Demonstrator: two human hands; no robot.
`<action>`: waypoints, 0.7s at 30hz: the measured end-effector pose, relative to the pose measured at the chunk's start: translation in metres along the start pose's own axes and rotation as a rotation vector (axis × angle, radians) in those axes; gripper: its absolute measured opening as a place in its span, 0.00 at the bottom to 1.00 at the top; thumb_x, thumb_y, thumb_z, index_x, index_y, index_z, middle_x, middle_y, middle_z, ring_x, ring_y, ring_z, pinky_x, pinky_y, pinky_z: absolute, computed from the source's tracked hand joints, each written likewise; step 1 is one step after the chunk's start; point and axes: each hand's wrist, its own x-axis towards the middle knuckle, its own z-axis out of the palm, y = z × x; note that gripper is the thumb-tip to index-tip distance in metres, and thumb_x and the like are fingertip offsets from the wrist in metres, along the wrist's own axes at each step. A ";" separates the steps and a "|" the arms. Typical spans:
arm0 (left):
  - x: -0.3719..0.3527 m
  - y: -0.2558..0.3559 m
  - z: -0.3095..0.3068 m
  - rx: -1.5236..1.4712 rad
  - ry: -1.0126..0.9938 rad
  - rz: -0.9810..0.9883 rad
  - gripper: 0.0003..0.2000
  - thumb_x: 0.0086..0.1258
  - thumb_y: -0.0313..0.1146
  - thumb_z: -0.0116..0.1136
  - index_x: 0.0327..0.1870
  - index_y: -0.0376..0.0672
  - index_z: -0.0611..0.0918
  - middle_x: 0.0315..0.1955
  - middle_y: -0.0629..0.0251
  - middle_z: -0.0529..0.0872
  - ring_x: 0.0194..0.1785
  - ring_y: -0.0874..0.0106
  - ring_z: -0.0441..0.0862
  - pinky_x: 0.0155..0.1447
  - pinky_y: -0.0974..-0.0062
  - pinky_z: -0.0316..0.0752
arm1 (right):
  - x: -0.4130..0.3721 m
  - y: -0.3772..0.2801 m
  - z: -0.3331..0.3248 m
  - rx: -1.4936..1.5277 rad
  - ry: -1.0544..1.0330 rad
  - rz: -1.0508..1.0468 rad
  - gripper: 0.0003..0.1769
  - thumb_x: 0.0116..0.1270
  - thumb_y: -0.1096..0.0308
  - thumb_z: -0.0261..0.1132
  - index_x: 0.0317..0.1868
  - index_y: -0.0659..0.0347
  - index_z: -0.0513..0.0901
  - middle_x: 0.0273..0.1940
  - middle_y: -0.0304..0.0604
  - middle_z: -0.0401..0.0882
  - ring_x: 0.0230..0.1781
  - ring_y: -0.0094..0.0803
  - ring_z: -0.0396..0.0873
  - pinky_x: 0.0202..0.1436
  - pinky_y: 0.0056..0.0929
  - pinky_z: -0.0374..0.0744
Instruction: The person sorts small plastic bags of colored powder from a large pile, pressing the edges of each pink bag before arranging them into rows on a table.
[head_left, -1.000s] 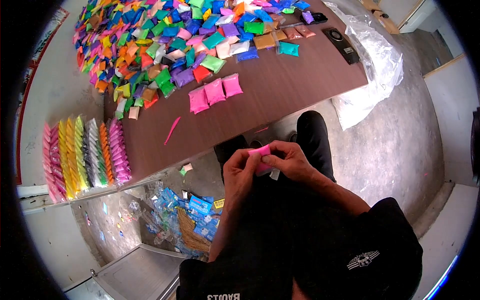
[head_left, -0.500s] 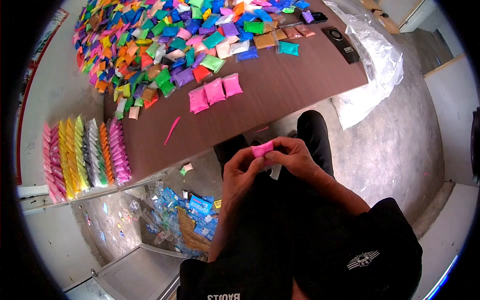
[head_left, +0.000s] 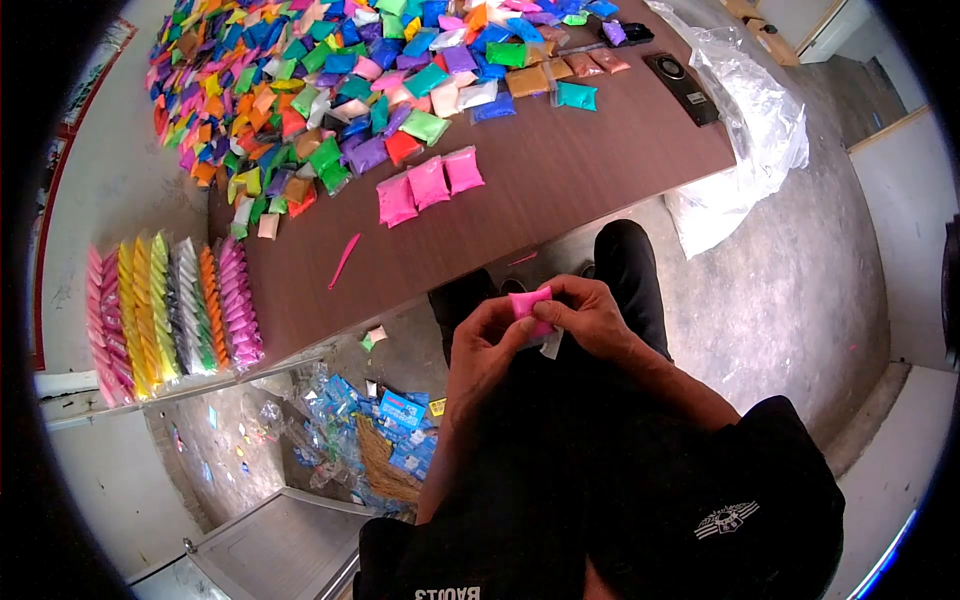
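Observation:
Between my two hands, above my lap and just off the table's front edge, is a small pink packet. My left hand pinches its left side with thumb and fingers. From the right, my right hand grips it, thumb pressed on its face. A bit of clear wrapper hangs below the packet. Three similar pink packets lie side by side on the brown table. To their left rests a thin pink strip.
A large heap of coloured packets covers the table's far left. Long packed strips line the left edge. A dark phone-like device and a clear plastic bag are at right. Wrappers and a broom lie on the floor.
The pink packet has shifted slightly right and now shows more of its face. My left hand has moved a little to the right; both hands keep their hold.

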 end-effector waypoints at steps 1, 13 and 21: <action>0.000 -0.001 0.000 0.001 0.000 0.000 0.11 0.75 0.31 0.65 0.52 0.36 0.84 0.43 0.65 0.88 0.46 0.77 0.84 0.51 0.76 0.80 | 0.000 0.001 0.000 0.000 0.000 0.000 0.16 0.73 0.61 0.69 0.53 0.64 0.83 0.40 0.42 0.86 0.35 0.23 0.83 0.39 0.24 0.83; 0.002 -0.015 -0.013 0.191 0.000 0.139 0.08 0.72 0.26 0.66 0.48 0.38 0.85 0.42 0.64 0.88 0.47 0.72 0.85 0.55 0.72 0.79 | -0.006 -0.017 -0.004 -0.013 -0.045 0.086 0.20 0.80 0.56 0.60 0.59 0.63 0.81 0.40 0.40 0.84 0.34 0.23 0.79 0.38 0.23 0.79; 0.004 0.000 -0.004 0.784 0.100 0.715 0.13 0.61 0.21 0.70 0.46 0.42 0.89 0.59 0.55 0.83 0.65 0.55 0.78 0.68 0.62 0.74 | -0.005 -0.026 -0.005 0.157 -0.057 0.245 0.24 0.80 0.55 0.58 0.64 0.67 0.76 0.48 0.45 0.83 0.41 0.26 0.82 0.40 0.25 0.82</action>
